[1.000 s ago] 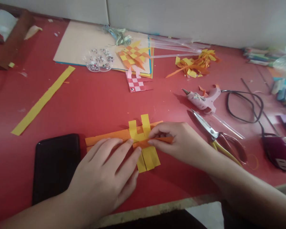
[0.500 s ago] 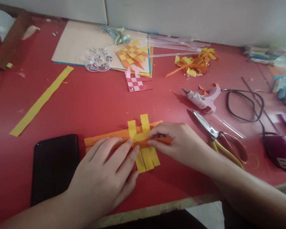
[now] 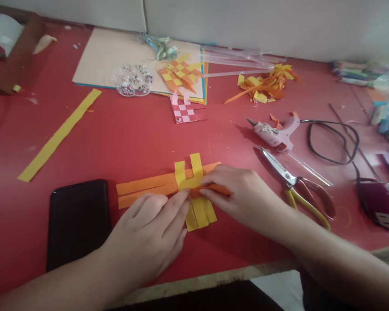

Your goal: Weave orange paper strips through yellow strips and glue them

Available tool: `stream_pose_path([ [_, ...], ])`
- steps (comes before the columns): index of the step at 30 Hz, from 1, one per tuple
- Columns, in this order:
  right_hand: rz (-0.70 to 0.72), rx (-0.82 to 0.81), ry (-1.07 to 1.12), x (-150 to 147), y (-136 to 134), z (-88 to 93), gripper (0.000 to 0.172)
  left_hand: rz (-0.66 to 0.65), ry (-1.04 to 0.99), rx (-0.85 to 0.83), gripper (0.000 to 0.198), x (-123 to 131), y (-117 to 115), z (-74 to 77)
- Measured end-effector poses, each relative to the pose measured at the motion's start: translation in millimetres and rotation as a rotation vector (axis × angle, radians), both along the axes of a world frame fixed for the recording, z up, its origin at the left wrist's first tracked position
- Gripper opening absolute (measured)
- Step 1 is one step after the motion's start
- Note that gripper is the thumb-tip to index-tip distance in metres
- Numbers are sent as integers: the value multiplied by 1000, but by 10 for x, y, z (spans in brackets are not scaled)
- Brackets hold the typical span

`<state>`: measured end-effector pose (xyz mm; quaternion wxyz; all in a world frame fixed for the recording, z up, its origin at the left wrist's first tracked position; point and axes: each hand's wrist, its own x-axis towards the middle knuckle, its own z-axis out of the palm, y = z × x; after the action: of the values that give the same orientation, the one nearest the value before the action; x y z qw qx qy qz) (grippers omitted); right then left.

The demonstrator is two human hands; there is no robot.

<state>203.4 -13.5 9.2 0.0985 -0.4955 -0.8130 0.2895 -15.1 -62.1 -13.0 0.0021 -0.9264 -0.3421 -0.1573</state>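
Observation:
Orange paper strips (image 3: 145, 185) lie crosswise under and over yellow paper strips (image 3: 199, 212), partly woven, near the table's front edge. My right hand (image 3: 233, 185) pinches an orange strip between thumb and fingertips at the right of the weave. At its left, my left hand (image 3: 155, 229) has its fingers drawn together, with the fingertips on an orange strip where it meets the yellow ones. The left thumb is mostly hidden below the fingers. Both hands cover parts of the strips.
A black phone (image 3: 78, 224) lies left, a loose yellow strip (image 3: 60, 136) beyond it. At right are scissors (image 3: 285, 175), a glue gun (image 3: 275, 134) and its cord. Woven paper fish (image 3: 183, 110), googly eyes (image 3: 132, 81) and paper scraps (image 3: 266, 86) lie farther back.
My left hand has gone from spread fingers lying on the strips to fingers gathered at the crossing, uncovering the orange strips' left ends. My right hand keeps its pinch.

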Motion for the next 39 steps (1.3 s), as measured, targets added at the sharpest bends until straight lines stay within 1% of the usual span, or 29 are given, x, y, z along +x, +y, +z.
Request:
stream_pose_path([
  [8, 13, 15, -6, 35, 13, -2, 8, 4, -7, -124, 41, 14, 32, -37],
  [14, -29, -17, 18, 47, 29, 24, 13, 12, -5, -155, 46, 20, 27, -46],
  [20, -55, -69, 11, 42, 36, 37, 11, 22, -20, -182, 47, 11, 5, -65],
  [25, -85, -82, 2, 36, 39, 39, 9, 23, -13, -182, 49, 17, -6, -64],
  [34, -82, -42, -12, 38, 30, 24, 7, 26, -26, -182, 46, 42, -6, -67],
  [39, -82, -31, -19, 36, 26, 28, 7, 92, -37, -156, 47, 42, -32, -52],
])
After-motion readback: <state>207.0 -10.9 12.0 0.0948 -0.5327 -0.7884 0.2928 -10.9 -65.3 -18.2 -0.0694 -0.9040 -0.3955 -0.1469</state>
